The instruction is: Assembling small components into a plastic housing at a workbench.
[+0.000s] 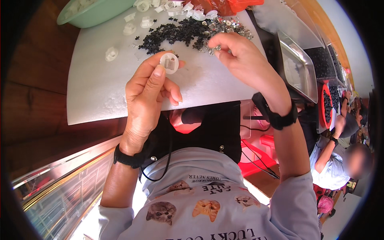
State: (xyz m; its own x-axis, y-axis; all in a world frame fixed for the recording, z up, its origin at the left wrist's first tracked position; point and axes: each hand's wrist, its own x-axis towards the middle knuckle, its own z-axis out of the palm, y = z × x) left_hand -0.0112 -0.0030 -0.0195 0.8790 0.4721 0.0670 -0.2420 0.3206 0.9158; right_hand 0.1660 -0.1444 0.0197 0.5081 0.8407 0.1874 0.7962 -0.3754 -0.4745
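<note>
My left hand (pixel 150 90) holds a small round white plastic part (pixel 169 63) between thumb and fingertips, raised above the white board (pixel 96 84). My right hand (pixel 240 58) is just to its right, fingertips pinched on a tiny shiny metal piece (pixel 216 49) at the edge of a heap of small metal pieces (pixel 226 28). A pile of small black plastic bits (pixel 172 34) lies on the board beyond both hands. Both wrists wear black bands.
A green bowl (pixel 92 14) with white parts sits far left. Loose white round parts (pixel 130 28) lie scattered on the board. A metal tray (pixel 298 66) stands at the right, an orange bag (pixel 224 5) at the back. Another person (pixel 340 160) sits at the right.
</note>
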